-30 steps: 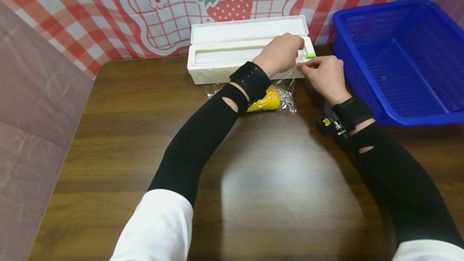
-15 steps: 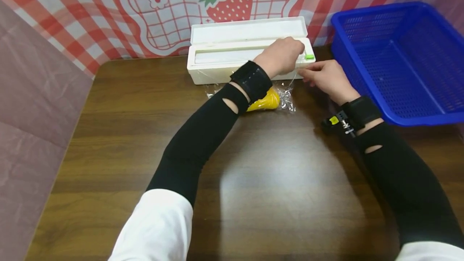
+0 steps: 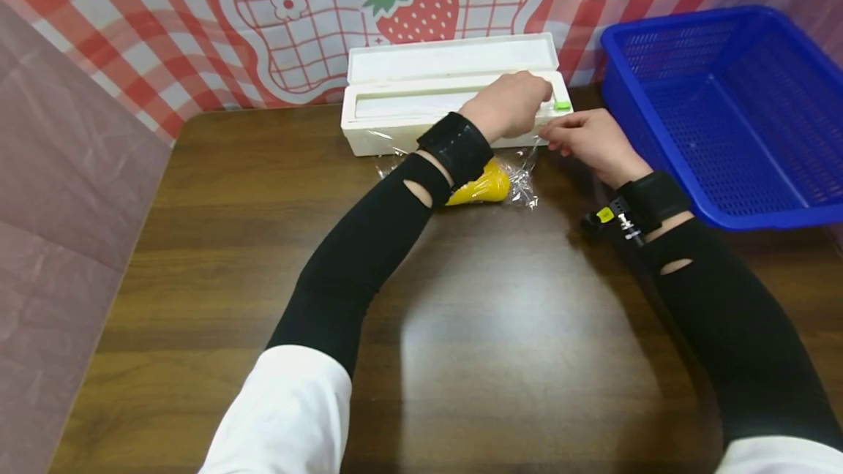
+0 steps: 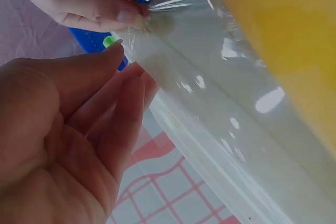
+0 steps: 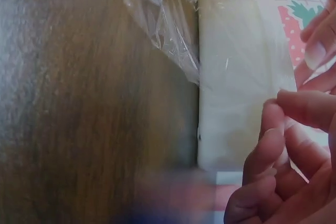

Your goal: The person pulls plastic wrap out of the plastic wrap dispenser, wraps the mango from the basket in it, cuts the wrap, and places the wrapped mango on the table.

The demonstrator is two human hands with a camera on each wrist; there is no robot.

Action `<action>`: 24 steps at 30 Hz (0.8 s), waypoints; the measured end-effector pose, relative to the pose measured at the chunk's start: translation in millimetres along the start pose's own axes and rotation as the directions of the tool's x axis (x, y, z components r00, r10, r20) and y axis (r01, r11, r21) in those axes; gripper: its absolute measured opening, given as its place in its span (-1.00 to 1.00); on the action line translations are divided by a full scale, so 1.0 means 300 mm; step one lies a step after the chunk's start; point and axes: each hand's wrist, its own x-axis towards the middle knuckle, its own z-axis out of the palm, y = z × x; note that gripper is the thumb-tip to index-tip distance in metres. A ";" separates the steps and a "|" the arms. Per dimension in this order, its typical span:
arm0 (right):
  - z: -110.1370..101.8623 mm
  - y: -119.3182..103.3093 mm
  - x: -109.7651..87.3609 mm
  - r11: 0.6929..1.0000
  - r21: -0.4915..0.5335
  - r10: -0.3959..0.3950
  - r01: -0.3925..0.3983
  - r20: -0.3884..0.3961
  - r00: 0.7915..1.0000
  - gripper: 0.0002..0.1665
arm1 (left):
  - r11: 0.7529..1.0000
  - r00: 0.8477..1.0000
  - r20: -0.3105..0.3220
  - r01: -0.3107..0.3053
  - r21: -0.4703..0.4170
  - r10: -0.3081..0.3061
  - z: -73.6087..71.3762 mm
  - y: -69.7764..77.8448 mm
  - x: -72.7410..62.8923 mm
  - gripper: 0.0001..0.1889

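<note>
A white cling film dispenser point(image 3: 378, 139) lies lengthwise at the back of the table, its lid point(image 3: 454, 58) raised. Its green cutter slider point(image 3: 561, 105) sits at the right end. Clear film point(image 4: 210, 108) comes over the front edge to a yellow, rounded thing point(image 3: 487, 185) wrapped in film before the box; my left wrist partly hides it. My right hand point(image 3: 596, 145) pinches the film at the front right corner. Over the right part of the box, my left hand point(image 3: 510, 104) has bent fingers near the film's edge, with thumb and fingertips apart in the left wrist view.
A blue plastic basket point(image 3: 698, 200) stands to the right, close to my right hand. Behind the box hangs a red-and-white checked cloth point(image 3: 290, 42) with a strawberry print. The brown wooden table point(image 3: 263, 240) reaches toward me.
My right hand has moved slightly right and down with the film, away from the slider. My left hand has stayed nearly in place. The box has shifted very little.
</note>
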 end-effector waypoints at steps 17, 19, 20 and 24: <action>-0.005 -0.017 0.018 0.882 -0.457 -0.243 0.114 -0.234 0.941 -0.23 | 1.000 1.000 0.003 -0.013 0.028 0.013 -0.005 0.004 0.000 -0.63; -0.005 -0.012 0.024 0.881 -0.441 -0.278 0.173 -0.187 0.942 -0.24 | 0.999 1.000 0.006 -0.009 0.036 0.009 -0.004 0.002 0.003 -0.62; -0.005 -0.010 0.026 0.880 -0.428 -0.299 0.203 -0.168 0.940 -0.25 | 0.999 1.000 0.010 -0.008 0.039 0.008 -0.004 0.002 0.003 -0.61; -0.003 -0.015 0.029 0.893 -0.354 -0.343 0.277 -0.140 0.929 -0.35 | 0.999 1.000 0.015 -0.015 0.036 0.015 -0.005 0.003 0.007 -0.57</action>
